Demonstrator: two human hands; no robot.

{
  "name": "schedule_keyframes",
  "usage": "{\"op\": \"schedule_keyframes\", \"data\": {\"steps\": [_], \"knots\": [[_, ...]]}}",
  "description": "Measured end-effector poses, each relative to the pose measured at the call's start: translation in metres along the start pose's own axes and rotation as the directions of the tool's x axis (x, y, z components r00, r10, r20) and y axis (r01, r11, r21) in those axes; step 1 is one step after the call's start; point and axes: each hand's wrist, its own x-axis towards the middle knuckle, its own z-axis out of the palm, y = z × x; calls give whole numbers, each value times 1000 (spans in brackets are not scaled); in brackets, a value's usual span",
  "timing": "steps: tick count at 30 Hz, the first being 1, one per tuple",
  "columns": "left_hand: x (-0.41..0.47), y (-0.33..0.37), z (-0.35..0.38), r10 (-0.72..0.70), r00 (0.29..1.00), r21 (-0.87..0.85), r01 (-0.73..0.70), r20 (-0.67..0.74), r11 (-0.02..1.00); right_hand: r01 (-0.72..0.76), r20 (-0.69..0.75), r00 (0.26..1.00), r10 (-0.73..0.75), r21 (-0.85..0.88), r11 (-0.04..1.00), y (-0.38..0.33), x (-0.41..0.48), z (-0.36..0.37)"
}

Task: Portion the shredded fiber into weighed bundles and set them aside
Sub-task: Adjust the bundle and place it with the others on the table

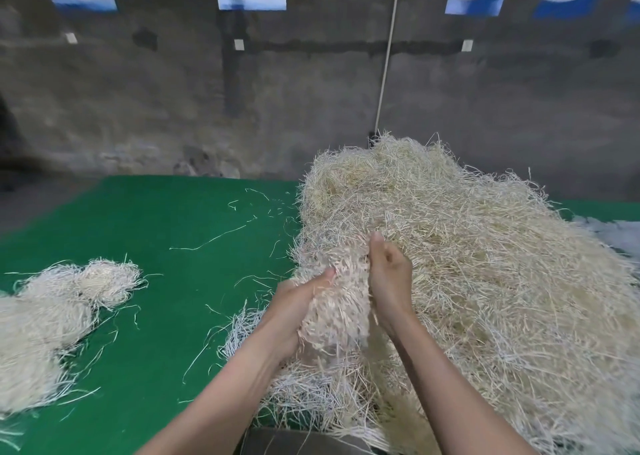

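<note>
A big heap of pale shredded fiber (467, 247) covers the right half of the green table (173, 229). At its near left edge a blurred clump of fiber (334, 311) sits between both hands. My left hand (298, 302) cups the clump from the left and below, fingers curled round it. My right hand (389, 278) presses against the clump's right side, thumb up, fingers curled into the strands. Smaller bundles of fiber (52, 319) lie apart at the table's left edge.
Loose single strands (211, 238) are scattered over the green surface between the heap and the left bundles. A grey concrete wall with posters stands behind the table. A white cord (388, 56) hangs down the wall. A grey object (294, 442) shows at the bottom edge.
</note>
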Motion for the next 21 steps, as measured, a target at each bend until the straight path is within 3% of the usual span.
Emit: {"op": "schedule_keyframes", "data": {"steps": [2, 5, 7, 10, 12, 14, 18, 21], "knots": [[6, 4, -5, 43, 999, -99, -45, -23, 994, -125, 184, 977, 108, 81, 989, 3, -8, -6], [5, 8, -5, 36, 997, -223, -50, -70, 973, -123, 394, 903, 173, -148, 981, 16, -29, -11], [6, 15, -13, 10, 994, -328, -45, -105, 944, -86, 357, 926, 123, -118, 989, 25, -35, -15], [11, 33, -28, 46, 990, -553, -113, -134, 825, -25, 175, 984, 33, -44, 999, 39, -44, -23], [15, 36, -36, 19, 974, -487, -130, -226, 863, -10, 185, 983, -4, 73, 997, 33, -48, -21], [11, 29, -23, 6, 986, -376, -69, -168, 924, -2, 244, 969, -27, 118, 993, 20, -41, -10], [-6, 16, 6, -86, 988, -277, 120, 129, 953, 33, 73, 997, -32, -16, 999, 0, -13, 10], [-2, 18, 6, -65, 985, -250, 104, 158, 963, 146, -36, 986, -161, -258, 955, 12, -13, 10]]}}
